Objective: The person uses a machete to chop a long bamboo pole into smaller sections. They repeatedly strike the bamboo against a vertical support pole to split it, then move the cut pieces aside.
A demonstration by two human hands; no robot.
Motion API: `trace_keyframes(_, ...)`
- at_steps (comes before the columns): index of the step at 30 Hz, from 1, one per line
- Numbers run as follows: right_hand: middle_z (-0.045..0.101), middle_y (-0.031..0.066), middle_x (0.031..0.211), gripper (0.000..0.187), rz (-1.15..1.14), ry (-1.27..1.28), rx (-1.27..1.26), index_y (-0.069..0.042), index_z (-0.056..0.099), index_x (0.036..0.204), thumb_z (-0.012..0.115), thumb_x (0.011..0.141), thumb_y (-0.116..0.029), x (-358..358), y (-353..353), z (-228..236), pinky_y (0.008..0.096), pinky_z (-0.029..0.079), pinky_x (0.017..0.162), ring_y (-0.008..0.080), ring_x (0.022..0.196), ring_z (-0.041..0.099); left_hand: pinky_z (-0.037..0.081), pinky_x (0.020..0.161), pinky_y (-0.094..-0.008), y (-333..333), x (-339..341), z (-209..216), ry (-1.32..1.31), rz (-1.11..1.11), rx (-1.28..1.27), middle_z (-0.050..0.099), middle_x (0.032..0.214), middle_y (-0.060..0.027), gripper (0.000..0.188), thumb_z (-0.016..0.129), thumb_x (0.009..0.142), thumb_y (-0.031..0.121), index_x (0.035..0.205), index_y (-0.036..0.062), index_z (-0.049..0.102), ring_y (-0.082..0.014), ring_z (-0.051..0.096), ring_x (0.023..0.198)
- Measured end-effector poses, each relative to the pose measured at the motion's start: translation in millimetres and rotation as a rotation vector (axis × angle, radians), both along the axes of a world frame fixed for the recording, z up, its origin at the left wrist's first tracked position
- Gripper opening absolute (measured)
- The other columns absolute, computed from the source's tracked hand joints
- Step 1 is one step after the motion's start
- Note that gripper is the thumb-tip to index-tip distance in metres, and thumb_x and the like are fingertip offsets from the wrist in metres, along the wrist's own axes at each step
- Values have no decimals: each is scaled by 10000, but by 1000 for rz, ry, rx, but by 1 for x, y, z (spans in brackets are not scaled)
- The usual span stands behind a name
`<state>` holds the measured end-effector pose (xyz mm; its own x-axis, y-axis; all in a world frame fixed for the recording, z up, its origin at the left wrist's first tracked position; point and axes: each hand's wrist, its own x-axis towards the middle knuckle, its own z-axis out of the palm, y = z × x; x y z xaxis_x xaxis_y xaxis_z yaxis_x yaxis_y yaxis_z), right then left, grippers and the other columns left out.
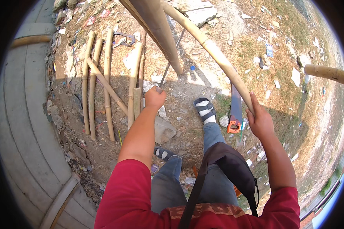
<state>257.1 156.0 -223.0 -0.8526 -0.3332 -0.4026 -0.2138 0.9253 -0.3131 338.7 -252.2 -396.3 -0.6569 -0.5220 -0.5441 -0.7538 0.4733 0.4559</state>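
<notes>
My left hand [155, 97] is closed round the lower end of a thin dark metal rod [167, 71], which slants up behind thick upright bamboo poles [158, 32]. At the right, my right hand [260, 121] grips the near end of a curved bamboo pole [218, 51], its index finger lying along the side. That pole runs up and left toward the uprights. On the ground beside my right hand lies a handsaw [235, 108] with an orange handle. Several cut bamboo lengths [107, 86] lie to the left of my left hand, one crossing over others.
A grey C-shaped tool [125, 39] lies behind the cut bamboo. A plastic bottle with a blue cap [192, 69] is near the uprights' base. Stone slabs [162, 129] and litter cover the ground. A concrete wall [30, 114] borders the left; another bamboo piece [328, 74] projects in at right.
</notes>
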Motion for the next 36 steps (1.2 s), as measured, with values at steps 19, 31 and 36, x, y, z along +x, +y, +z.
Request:
trace_keyframes(19,651,205,920,774,-15,71,17,-300,256,1610,638,946,-191,24,4,-21,512,548,695,405,790,679,560,817,-440,4,5,6,-59,-57,38,738,913,-226,319,702,801,277,957,0,704,-383,720,908)
trace_keyframes(31,655,250,931,775,-58,-15,-54,-343,233,1612,614,956,-184,16,-8,-16,543,538,738,447,861,678,548,800,-436,5,2,7,-55,-84,-13,729,876,-210,282,677,817,272,949,26,713,-374,706,875)
trace_keyframes(36,658,239,945,790,36,-156,96,-353,221,1612,618,950,-185,20,-13,-24,530,550,743,436,841,679,552,844,-460,-1,-3,12,-107,-102,-18,729,948,-242,328,672,814,273,992,0,707,-404,704,935)
